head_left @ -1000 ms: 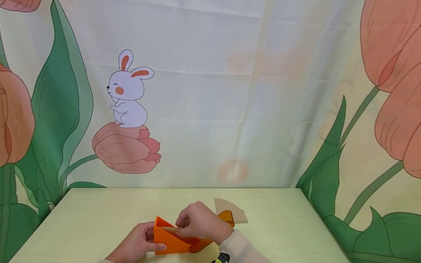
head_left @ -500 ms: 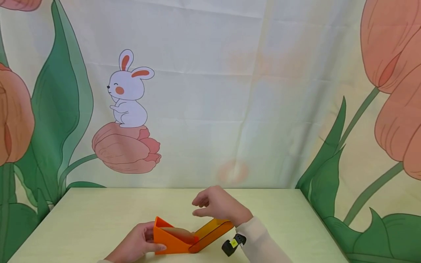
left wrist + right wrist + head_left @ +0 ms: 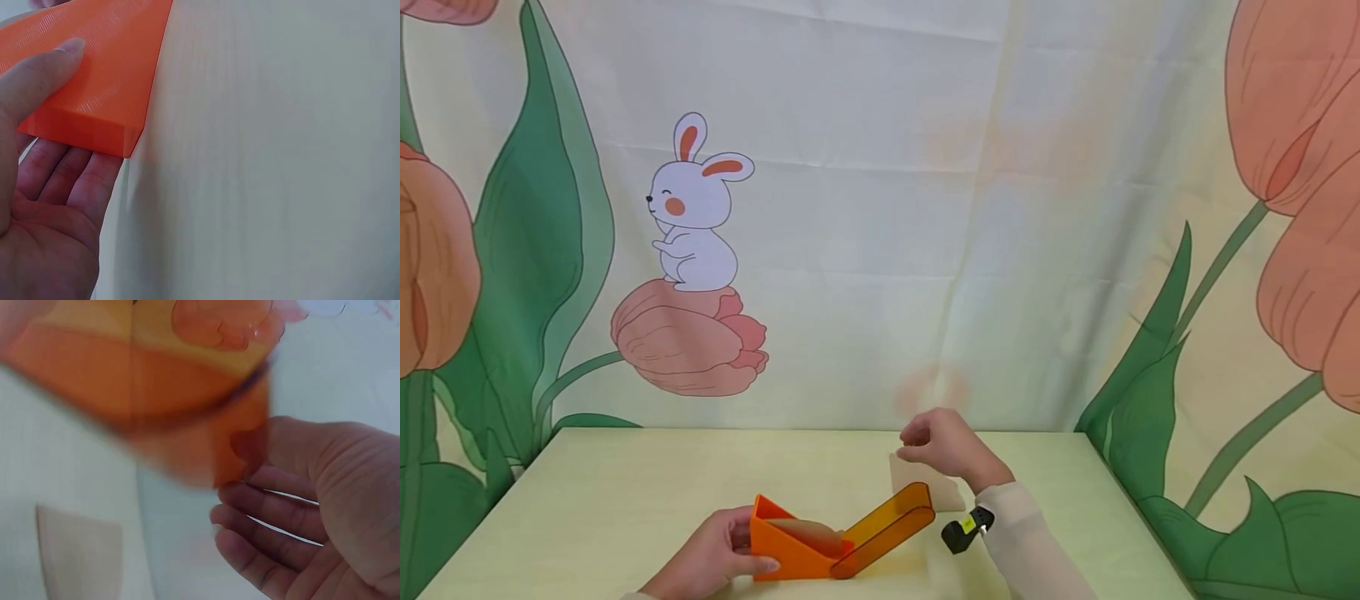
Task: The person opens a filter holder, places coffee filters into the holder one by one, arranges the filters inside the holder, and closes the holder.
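Observation:
My left hand [image 3: 718, 546] grips the narrow end of an orange wedge-shaped box [image 3: 793, 556], thumb on one face and fingers on the other, also seen on the box [image 3: 94, 81] in the left wrist view. The see-through amber lid [image 3: 887, 529] is swung back to the right. A tan flat piece [image 3: 808, 531] sits inside the box. Beyond the lid, my right hand [image 3: 951, 450] hovers over a tan fan-shaped piece [image 3: 910, 479] on the table, loosely bent and holding nothing. In the right wrist view, the blurred amber lid [image 3: 156, 394] partly covers its thumb.
A pale table [image 3: 647, 475] carries these things. Behind it hangs a cloth backdrop [image 3: 865, 250] printed with tulips and a rabbit. On the right wrist, a small black camera [image 3: 967, 529] juts out beside the lid.
My right hand has let go of the tan piece inside the box and moved up and right, past the lid, to above the other tan piece. The left hand has stayed on the box.

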The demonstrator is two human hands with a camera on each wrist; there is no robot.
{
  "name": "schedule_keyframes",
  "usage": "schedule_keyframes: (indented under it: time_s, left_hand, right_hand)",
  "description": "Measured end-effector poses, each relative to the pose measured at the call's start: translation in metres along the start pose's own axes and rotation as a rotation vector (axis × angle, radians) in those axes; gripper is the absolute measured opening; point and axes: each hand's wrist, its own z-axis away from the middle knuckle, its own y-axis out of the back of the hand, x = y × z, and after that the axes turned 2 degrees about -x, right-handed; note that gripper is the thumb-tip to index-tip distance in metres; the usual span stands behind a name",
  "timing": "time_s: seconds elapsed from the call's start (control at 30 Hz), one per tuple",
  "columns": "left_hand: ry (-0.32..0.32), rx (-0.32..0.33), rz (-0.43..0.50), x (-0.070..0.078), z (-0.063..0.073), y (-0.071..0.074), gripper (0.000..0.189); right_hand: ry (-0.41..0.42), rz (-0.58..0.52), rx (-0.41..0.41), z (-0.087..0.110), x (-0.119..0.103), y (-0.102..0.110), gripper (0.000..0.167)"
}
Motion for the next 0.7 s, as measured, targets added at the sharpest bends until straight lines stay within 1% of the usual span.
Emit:
schedule_keyframes:
  time_s: [0.27,0.33,0.47,0.7]
  left_hand:
    - [0.046,0.018,0.023,-0.001,0.001,0.000,0.065]
    - [0.048,0.019,0.019,-0.002,0.000,0.000,0.065]
    - [0.027,0.012,0.010,-0.002,0.000,0.000,0.063]
    - [-0.028,-0.008,0.006,-0.001,0.001,0.000,0.058]
  right_hand:
    - [-0.103,0.020,0.048,-0.005,0.034,-0.014,0.017]
    - [-0.135,0.019,0.068,-0.006,0.042,-0.018,0.017]
    - [-0.172,0.028,0.101,-0.009,0.056,-0.025,0.022]
    - [-0.272,0.023,0.109,-0.017,0.075,-0.042,0.031]
